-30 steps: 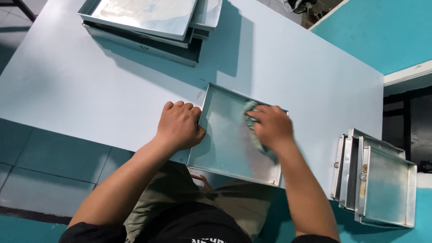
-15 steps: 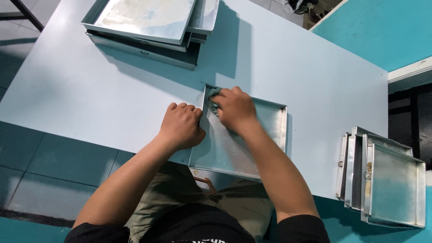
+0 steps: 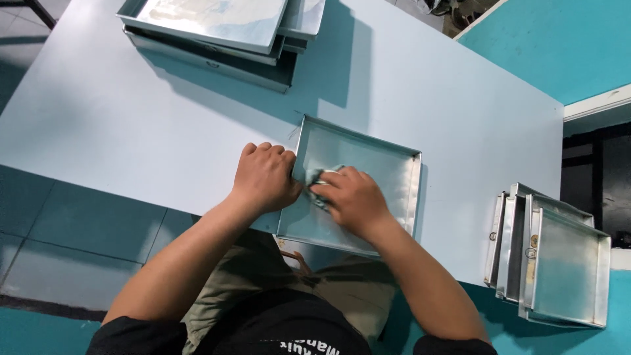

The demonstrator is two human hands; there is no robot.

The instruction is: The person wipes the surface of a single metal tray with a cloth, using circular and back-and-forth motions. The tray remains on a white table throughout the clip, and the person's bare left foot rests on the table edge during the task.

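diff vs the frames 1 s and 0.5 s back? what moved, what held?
The right hand with the cloth swept across the metal tray, from its right side to the far left corner, then slid back along the left wall toward the person. No change of grip. The left hand stayed on the tray's left rim; both tray stacks unmoved.

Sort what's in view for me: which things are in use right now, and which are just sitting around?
In use: metal tray, cloth, left hand bracing the tray's edge, right hand pressing the cloth inside.

Lying about: stacked trays at the table's far end, upright trays to the right.
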